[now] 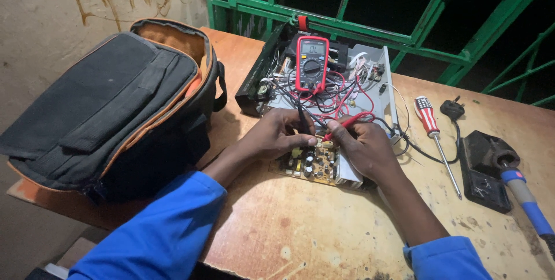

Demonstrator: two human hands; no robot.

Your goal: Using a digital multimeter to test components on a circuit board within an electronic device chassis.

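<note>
Black canvas with orange piping: a tool bag (110,106) fills the desk's (324,228) left end, its near corner hanging over the edge. Right of it, toward the middle of the desk, the left hand (272,136) pinches a black probe (303,119) and the right hand (361,148) pinches a red probe (347,122), tips meeting on a circuit board (315,164) that the fingers partly hide. Behind stands a red multimeter (312,63), its display unreadable. Further right lie a screwdriver (433,135) and a soldering iron (526,196), cut off at the frame's edge.
</note>
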